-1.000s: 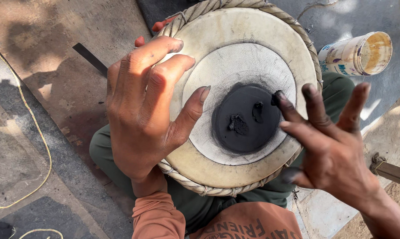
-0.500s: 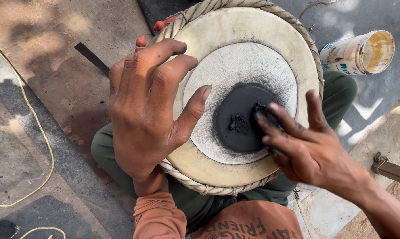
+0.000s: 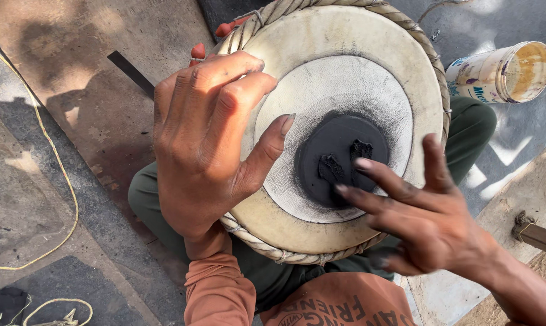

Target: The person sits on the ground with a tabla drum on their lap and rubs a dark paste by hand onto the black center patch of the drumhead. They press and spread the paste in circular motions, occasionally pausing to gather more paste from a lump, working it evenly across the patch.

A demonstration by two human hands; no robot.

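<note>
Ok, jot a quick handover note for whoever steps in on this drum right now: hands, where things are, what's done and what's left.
Left hand: open, resting on the drum at its left rim, thumb on the skin.
Right hand: open, fingertips over the black paste patch, holding nothing.
Drum lies across the lap, head up. Two raised lumps of paste sit on the patch. A tin can lies on its side on the ground to the upper right.
Done: black patch laid at the centre.
Left: the lumps are not yet smoothed in.

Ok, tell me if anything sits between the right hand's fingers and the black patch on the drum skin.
Nothing visible does. The right hand has its fingertips spread directly over the black patch, with only two dark lumps lying on the patch itself. The left hand rests aside on the drum's rim.
</note>
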